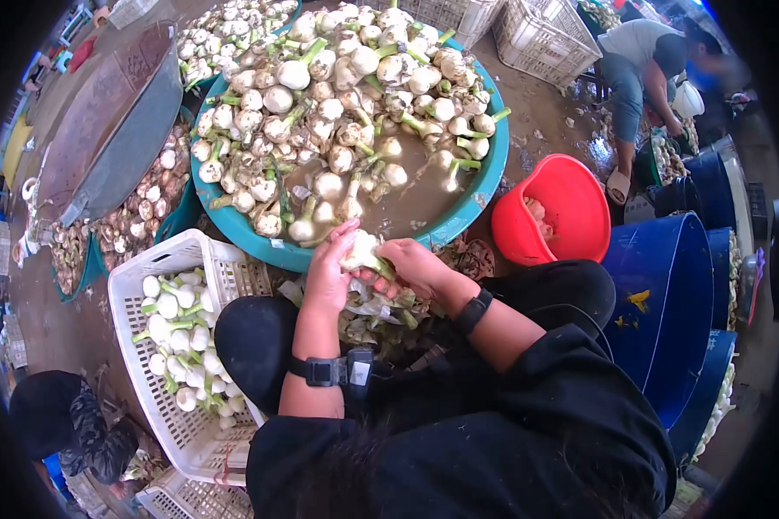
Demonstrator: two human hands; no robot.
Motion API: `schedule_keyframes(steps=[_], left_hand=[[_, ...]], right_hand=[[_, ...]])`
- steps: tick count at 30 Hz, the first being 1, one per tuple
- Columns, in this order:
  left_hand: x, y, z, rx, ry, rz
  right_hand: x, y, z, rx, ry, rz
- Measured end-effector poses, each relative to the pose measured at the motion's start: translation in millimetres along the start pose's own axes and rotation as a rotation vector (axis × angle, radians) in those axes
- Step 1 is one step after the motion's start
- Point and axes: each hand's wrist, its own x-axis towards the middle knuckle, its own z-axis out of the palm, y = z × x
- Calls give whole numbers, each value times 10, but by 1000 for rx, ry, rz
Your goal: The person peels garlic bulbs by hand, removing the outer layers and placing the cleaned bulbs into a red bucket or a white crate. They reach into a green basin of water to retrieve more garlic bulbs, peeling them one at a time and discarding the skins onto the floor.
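In the head view a pale garlic bulb (365, 250) with a green stem is held between both hands, over the near rim of a large teal tub (279, 253). My left hand (327, 266) is wrapped around the bulb's left side. My right hand (417, 265) has its fingers closed at the bulb's right side, by the stem. Muddy garlic bulbs (320, 112) with green stems heap up in the tub, partly in brown water. Leaf scraps and peelings (376, 324) lie below my hands, between my knees.
A white plastic crate (138, 346) of clean bulbs stands at my left. To the right are a red bucket (511, 229) and a large blue barrel (658, 285). A person (645, 65) bends at the upper right; another person (69, 424) is at the lower left. A metal cart (117, 130) tilts beyond.
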Motion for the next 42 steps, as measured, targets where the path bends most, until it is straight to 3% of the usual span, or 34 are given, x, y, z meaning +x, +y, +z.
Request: schedule_keyframes(steps=[2,4,6,8,10,12,13,14,16,18,19,20,21,22,24,25,28,30,32,33,34,36,38,40,42], left_hand=[[-18,93,2,45,-17,37],[-9,157,-34,370,-41,-50],[-27,147,2,480,-3,-132],[18,-11,-63,513,28,16],[27,-72,-109,471,8,24],[18,-74,-120,380,-32,41],[11,-59,-134,385,-36,43],[4,-29,-143,358,-113,90],[2,13,-129,332,-191,141],[-47,104,-63,238,-231,91],[-59,113,-34,363,-201,7],[-72,104,-42,664,-242,79],[-127,127,-36,722,-282,100],[-177,151,-29,780,-327,117],[-268,147,72,719,-293,296],[-305,181,106,746,-317,258],[-274,141,72,1332,-250,868],[-263,111,83,1280,-293,848],[-274,81,116,1069,-148,869],[-185,-49,85,675,-72,799],[-164,-72,24,678,-69,796],[-141,8,-9,-306,118,297],[-85,24,-164,-321,183,213],[-107,70,-223,-380,288,73],[-217,192,-84,-303,361,110]], right_hand=[[-45,-17,18,1,57,-68],[-69,-3,-22,-1004,188,-587],[-46,83,-19,-1067,246,-649],[-22,133,-42,-1267,153,-685],[3,138,-64,-1232,202,-681],[26,52,-53,-916,227,-417],[-24,20,-75,-415,87,-155],[-87,-40,-43,-412,91,-160],[-164,-87,-2,159,94,1],[-132,0,-71,52,77,-62],[-113,77,-148,-352,216,-303],[-45,124,-175,-752,326,-556],[-38,69,-141,-776,367,-558],[-78,2,-146,-571,272,-294],[-5,19,-232,-11,113,-22],[45,51,-314,33,52,-9],[-37,-55,-271,49,35,-80],[-167,-153,-181,121,7,-51],[-159,-134,-164,362,-58,-145],[-239,-152,-96,471,-71,-245],[-259,-63,-85,474,-72,-241],[-264,208,-140,-202,-128,-444],[-338,308,-177,-999,-51,-704],[-219,531,-347,-1240,191,-664],[-319,286,-330,-1617,198,-448]])
